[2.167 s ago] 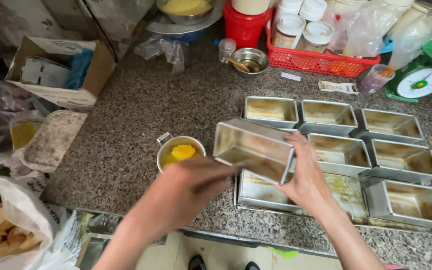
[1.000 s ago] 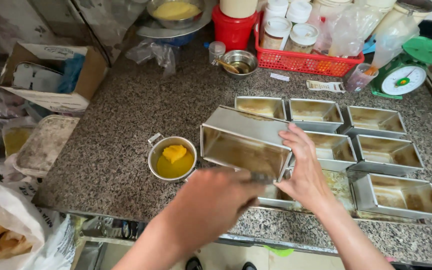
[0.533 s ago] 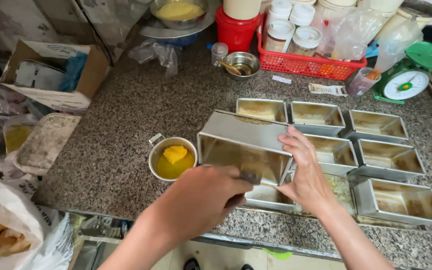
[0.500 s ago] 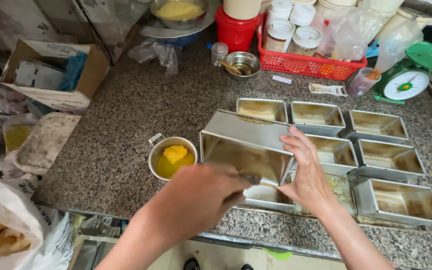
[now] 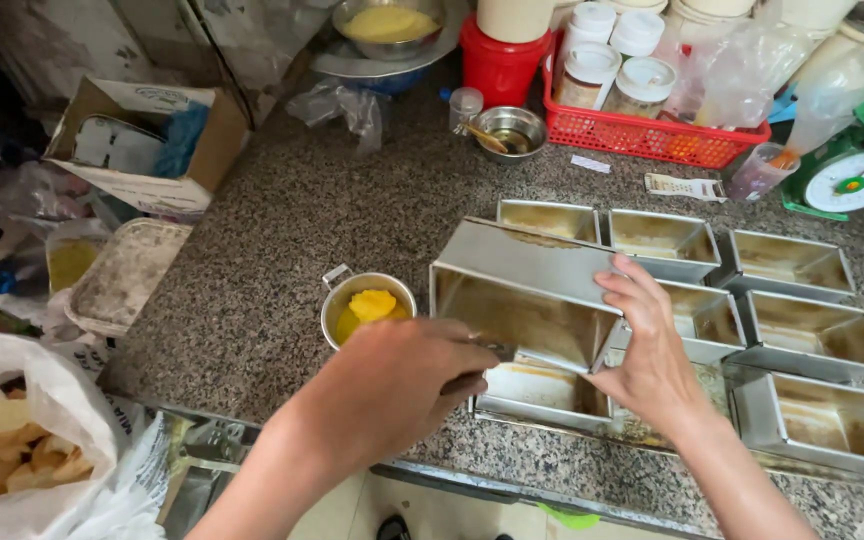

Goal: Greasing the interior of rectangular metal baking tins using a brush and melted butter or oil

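Note:
My right hand (image 5: 647,345) grips the right end of a rectangular metal loaf tin (image 5: 522,295), tilted on its side with its open face toward me. My left hand (image 5: 392,385) is closed around a small tool, probably a brush (image 5: 487,352), whose tip reaches the tin's lower front edge. A small metal cup (image 5: 364,308) with yellow fat in it stands just left of the tin. Several more metal loaf tins (image 5: 802,330) sit in rows on the granite counter (image 5: 282,250) behind and to the right of the held tin.
A red basket (image 5: 652,135) of white-lidded jars, a red tub (image 5: 497,65) and a small steel bowl (image 5: 512,128) stand at the back. A green scale (image 5: 852,175) is at far right. A cardboard box (image 5: 142,150), a tray (image 5: 122,275) and a white bag (image 5: 22,440) lie left.
The tilted tin has stayed in my right hand while my left hand moved from near the cup rightward to the tin's lower front edge.

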